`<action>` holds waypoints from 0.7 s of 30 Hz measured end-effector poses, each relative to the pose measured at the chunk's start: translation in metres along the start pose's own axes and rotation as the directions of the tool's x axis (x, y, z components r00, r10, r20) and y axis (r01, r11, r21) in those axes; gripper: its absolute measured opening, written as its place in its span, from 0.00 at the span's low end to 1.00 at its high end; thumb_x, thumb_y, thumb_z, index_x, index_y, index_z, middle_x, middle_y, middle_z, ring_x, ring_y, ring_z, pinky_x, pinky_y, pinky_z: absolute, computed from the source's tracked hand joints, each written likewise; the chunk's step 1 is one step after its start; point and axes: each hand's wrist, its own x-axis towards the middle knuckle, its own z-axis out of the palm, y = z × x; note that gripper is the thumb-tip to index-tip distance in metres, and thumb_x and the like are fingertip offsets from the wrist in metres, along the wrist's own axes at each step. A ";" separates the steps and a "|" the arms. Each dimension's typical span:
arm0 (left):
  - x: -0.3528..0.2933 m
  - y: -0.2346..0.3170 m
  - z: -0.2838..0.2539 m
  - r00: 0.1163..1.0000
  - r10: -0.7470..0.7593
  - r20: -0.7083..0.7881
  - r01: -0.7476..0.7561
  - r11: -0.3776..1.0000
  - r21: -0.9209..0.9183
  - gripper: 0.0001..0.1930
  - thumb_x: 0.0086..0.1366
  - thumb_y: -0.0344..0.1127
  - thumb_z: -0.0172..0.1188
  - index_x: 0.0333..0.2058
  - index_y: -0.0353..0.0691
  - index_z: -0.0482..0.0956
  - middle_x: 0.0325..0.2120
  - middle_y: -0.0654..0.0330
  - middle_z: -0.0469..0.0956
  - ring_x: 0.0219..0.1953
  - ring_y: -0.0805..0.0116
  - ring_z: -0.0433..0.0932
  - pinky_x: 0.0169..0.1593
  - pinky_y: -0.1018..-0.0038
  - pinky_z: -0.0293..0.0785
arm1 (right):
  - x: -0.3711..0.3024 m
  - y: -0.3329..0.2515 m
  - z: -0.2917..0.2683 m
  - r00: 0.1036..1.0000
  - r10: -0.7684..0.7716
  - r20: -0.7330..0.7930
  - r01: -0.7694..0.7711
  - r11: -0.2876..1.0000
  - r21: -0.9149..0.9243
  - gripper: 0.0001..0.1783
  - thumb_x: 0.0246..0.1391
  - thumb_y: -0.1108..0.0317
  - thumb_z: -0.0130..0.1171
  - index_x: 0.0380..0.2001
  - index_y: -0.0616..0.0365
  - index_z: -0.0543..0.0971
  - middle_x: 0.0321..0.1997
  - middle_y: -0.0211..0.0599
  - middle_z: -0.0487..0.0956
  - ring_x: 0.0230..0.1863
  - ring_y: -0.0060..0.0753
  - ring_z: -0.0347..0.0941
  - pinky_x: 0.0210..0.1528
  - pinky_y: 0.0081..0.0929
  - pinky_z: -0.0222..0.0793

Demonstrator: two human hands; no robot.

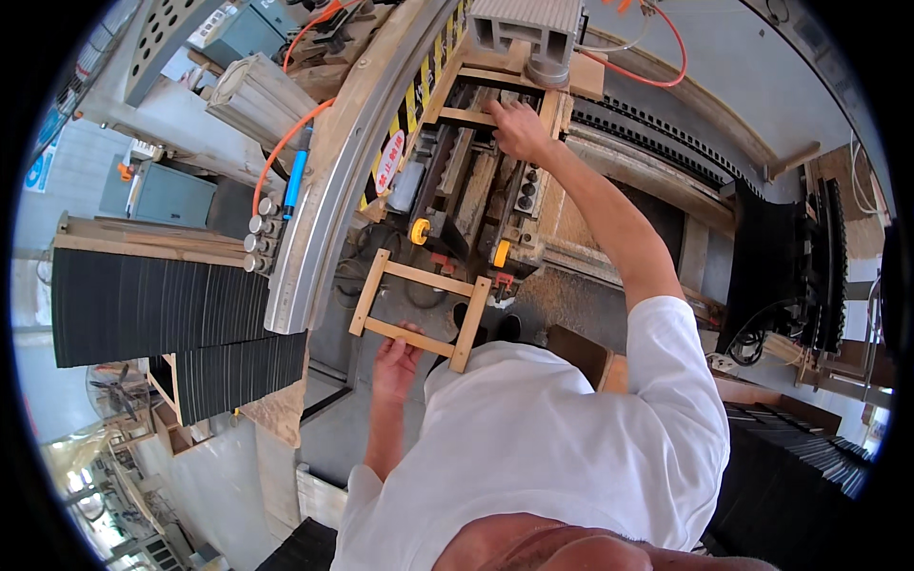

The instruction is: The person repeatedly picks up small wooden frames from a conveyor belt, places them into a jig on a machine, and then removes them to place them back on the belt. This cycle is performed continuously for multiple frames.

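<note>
My left hand point(397, 357) is closed on the near bar of a light wooden frame point(430, 277), made of two side pieces joined by two crossbars. That frame is held tilted in front of my body, short of the machine. Farther off, my right arm reaches over the machine point(476, 186). There my right hand point(519, 130) has its fingers curled at the crossbar of a second wooden frame point(465, 117), which lies on the machine's far end. Its fingertips are partly hidden behind the hand. A grey block-like machine head point(529, 27) stands just beyond this second frame.
Stacked dark panels point(171, 303) stand at the left beside a metal rail point(354, 171) with a striped warning strip. Yellow knobs point(420, 231) stick out at the machine's near end. Orange air hoses point(283, 143) run along the left. More dark panels point(790, 457) are stacked at the right.
</note>
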 end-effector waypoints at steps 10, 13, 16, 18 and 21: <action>-0.010 0.018 -0.015 0.991 0.124 -0.058 -0.122 0.992 0.035 0.17 0.64 0.29 0.55 0.52 0.36 0.69 0.49 0.55 0.75 0.53 0.59 0.74 0.56 0.64 0.72 | 0.005 0.007 0.003 0.999 -0.026 -0.045 0.021 0.996 -0.092 0.30 0.43 0.65 0.64 0.51 0.55 0.68 0.41 0.44 0.79 0.49 0.48 0.71 0.51 0.41 0.61; -0.029 0.029 -0.015 0.976 0.203 -0.084 -0.194 0.975 0.108 0.19 0.65 0.28 0.54 0.54 0.35 0.67 0.50 0.54 0.74 0.52 0.60 0.74 0.54 0.65 0.73 | 0.005 0.005 0.005 0.998 0.009 -0.056 -0.016 0.991 -0.130 0.30 0.41 0.63 0.65 0.50 0.54 0.69 0.42 0.45 0.78 0.51 0.48 0.70 0.50 0.42 0.61; -0.055 0.047 -0.012 0.937 0.282 -0.204 -0.234 0.944 0.232 0.19 0.65 0.28 0.53 0.55 0.35 0.67 0.50 0.55 0.74 0.52 0.62 0.74 0.50 0.69 0.76 | 0.004 0.006 0.000 0.995 -0.061 -0.080 0.048 0.986 -0.158 0.27 0.43 0.62 0.66 0.48 0.55 0.71 0.39 0.47 0.78 0.43 0.53 0.74 0.43 0.46 0.68; -0.077 0.064 -0.012 0.911 0.364 -0.195 -0.295 0.904 0.310 0.19 0.66 0.30 0.53 0.55 0.35 0.66 0.49 0.53 0.74 0.49 0.63 0.76 0.49 0.70 0.76 | 0.004 -0.006 -0.012 0.996 0.081 0.027 -0.077 0.988 -0.135 0.30 0.43 0.59 0.67 0.50 0.55 0.71 0.41 0.49 0.78 0.44 0.52 0.74 0.44 0.45 0.69; -0.117 0.107 -0.022 0.872 0.467 -0.146 -0.392 0.845 0.365 0.18 0.66 0.31 0.53 0.54 0.33 0.68 0.48 0.53 0.75 0.47 0.63 0.77 0.50 0.69 0.74 | 0.000 -0.001 -0.007 0.999 0.004 -0.044 -0.010 0.990 -0.141 0.32 0.45 0.59 0.65 0.54 0.55 0.69 0.47 0.45 0.78 0.48 0.50 0.74 0.47 0.45 0.68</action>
